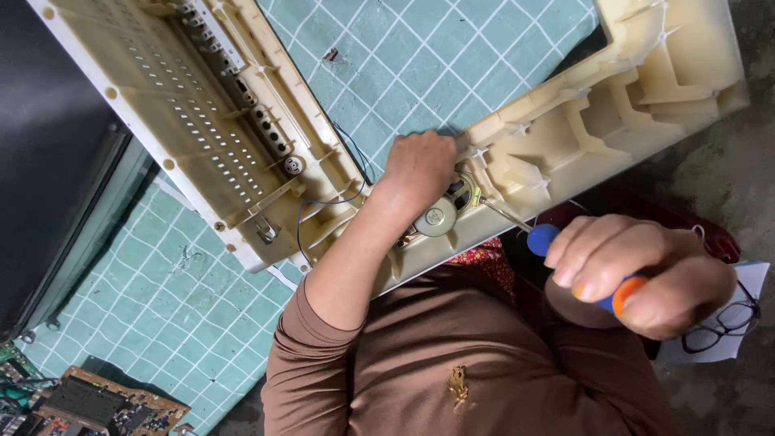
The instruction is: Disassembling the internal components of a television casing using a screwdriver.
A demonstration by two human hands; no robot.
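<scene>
— Far left?
— Dark, glossy screen panel (48,137) along the edge; below it, brown circuit boards (97,404) crowded with parts, lying on a teal mat (186,299) ruled in a white grid.

— And on the mat?
— Cream plastic housing (210,121), hard and yellowed, ribbed inside, perforated with rows of small slots, a strip of round sockets along one rail. Thin blue wire (323,202) looping out of it toward the middle.

— Left hand?
— Left hand (420,165) reaching over the housing's lower frame, fingers curled together and pressed against the ribbed edge; cannot tell whether clamped on anything. Just under it, a small round speaker (436,216) with a pale metal back, seated in the frame.

— Further right?
— Right hand (638,270) wrapped tight around a screwdriver (542,238), blue and orange handle, slim steel shaft slanting up-left to the frame beside the speaker. Brown sleeves below. Black-rimmed glasses (726,323) on white paper (755,282), far right, on grey floor.
</scene>
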